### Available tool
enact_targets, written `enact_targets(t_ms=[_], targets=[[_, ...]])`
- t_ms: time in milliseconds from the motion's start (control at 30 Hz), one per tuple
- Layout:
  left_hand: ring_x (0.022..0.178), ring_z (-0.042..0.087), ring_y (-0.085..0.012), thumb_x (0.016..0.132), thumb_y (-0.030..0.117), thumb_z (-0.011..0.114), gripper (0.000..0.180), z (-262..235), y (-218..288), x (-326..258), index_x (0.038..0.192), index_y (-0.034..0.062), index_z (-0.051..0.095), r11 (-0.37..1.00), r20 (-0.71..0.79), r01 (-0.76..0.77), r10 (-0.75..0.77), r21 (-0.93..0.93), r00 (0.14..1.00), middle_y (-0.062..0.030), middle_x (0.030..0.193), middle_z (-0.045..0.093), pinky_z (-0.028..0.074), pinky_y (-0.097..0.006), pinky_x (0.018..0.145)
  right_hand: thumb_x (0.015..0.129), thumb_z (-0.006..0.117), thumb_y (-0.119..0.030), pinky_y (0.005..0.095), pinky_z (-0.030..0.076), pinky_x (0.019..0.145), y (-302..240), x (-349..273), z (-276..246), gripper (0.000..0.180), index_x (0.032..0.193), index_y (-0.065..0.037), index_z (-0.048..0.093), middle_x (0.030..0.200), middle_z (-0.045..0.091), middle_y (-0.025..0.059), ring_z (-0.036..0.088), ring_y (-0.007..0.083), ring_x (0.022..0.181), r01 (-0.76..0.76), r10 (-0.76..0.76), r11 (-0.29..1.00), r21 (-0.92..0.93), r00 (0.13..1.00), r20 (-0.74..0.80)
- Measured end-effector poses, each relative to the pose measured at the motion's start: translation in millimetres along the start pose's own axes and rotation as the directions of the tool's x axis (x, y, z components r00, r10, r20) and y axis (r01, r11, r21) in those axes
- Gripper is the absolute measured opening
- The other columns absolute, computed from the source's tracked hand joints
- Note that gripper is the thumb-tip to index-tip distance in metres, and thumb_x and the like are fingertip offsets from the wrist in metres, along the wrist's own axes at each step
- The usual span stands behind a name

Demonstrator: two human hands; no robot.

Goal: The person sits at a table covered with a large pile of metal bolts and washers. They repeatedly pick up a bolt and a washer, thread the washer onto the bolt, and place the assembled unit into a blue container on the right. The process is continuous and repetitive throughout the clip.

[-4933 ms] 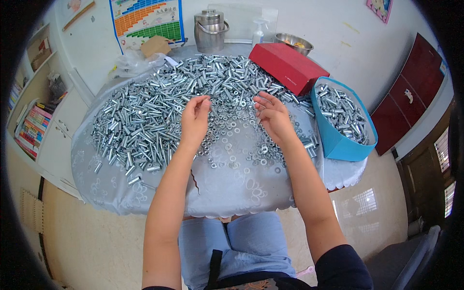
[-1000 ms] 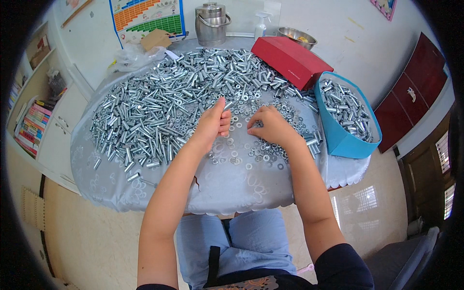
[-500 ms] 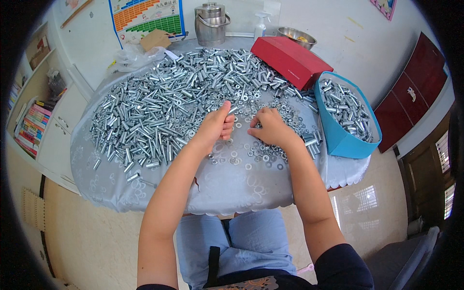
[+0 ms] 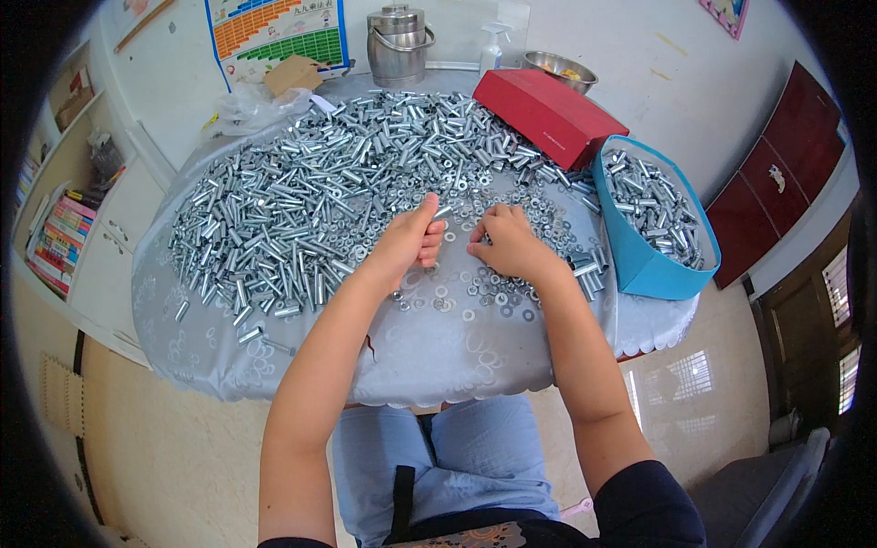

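Observation:
My left hand (image 4: 407, 241) is closed with its thumb on top, around a short silver metal sleeve (image 4: 444, 212) whose end sticks out past the fingers. To its right, my right hand (image 4: 513, 245) hovers low over flat metal washers (image 4: 501, 298), its fingers curled and pinched together. Whatever those fingertips hold, if anything, is too small to make out. A broad heap of metal sleeves and rods (image 4: 274, 201) spreads over the left and far parts of the table. More washers lie between and around both hands.
A blue box (image 4: 647, 263) full of metal sleeves stands at the right. Behind it rests a red box (image 4: 553, 117). At the back are a steel pail (image 4: 398, 53), a spray bottle (image 4: 492, 51) and a metal bowl (image 4: 574, 75). A grey patterned cloth (image 4: 429, 352) covers the table.
The sleeve in my left hand shows a little more beyond the fingers. My right hand has barely shifted, its fingers still curled.

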State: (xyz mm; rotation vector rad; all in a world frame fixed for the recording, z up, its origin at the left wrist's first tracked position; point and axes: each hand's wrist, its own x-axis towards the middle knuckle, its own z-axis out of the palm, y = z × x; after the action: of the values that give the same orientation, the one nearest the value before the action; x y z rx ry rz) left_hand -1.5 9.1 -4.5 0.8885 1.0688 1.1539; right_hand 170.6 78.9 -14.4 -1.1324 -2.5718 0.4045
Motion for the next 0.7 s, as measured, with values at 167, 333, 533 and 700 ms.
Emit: enact_targets(t_ms=[167,333,533,700], targets=[[0.046,0.024,-0.0055,0.089,0.053,0.039,0.047,1.9,0.6,-1.9,0.061,0.0154,0.034,1.000,-0.014,0.002,-0.002,0.001,1.000,0.0075,0.053,0.028,0.024,-0.021,0.045,0.073,0.066,-0.021,0.0388,0.034,0.092,1.5,-1.0,3.5,0.017,0.081,-0.006,0.064,0.107,0.050,0.0153,0.042,0.0332,0.104,0.050,-0.050,0.999,-0.020,0.998,-0.034],[0.048,0.024,-0.0055,0.089,0.053,0.040,0.046,-0.4,1.6,-1.3,0.062,0.0162,0.032,1.000,-0.014,0.009,-0.009,-0.008,1.000,0.0079,0.055,0.026,0.025,-0.021,0.045,0.073,0.066,-0.020,0.0403,0.035,0.091,2.3,-0.5,4.9,0.017,0.081,-0.006,0.065,0.104,0.051,0.0153,0.042,0.0330,0.103,0.084,-0.085,0.996,-0.013,0.994,-0.063],[0.048,0.023,-0.0055,0.089,0.052,0.041,0.046,1.9,0.8,-1.6,0.061,0.0162,0.032,0.999,-0.006,0.035,-0.035,0.004,0.999,0.0079,0.055,0.026,0.025,-0.021,0.045,0.071,0.068,-0.022,0.0408,0.036,0.089,4.1,-0.8,4.3,0.020,0.083,-0.006,0.064,0.101,0.053,0.0145,0.044,0.0329,0.101,0.084,-0.087,0.996,-0.025,0.990,-0.107],[0.047,0.023,-0.0058,0.088,0.053,0.041,0.046,-0.7,-0.1,-1.1,0.061,0.0160,0.033,1.000,-0.004,0.023,-0.023,0.001,1.000,0.0078,0.054,0.026,0.025,-0.022,0.045,0.071,0.068,-0.022,0.0408,0.037,0.088,4.4,-0.3,4.0,0.020,0.083,-0.007,0.064,0.099,0.053,0.0139,0.045,0.0326,0.099,0.078,-0.081,0.996,-0.032,0.992,-0.095]])
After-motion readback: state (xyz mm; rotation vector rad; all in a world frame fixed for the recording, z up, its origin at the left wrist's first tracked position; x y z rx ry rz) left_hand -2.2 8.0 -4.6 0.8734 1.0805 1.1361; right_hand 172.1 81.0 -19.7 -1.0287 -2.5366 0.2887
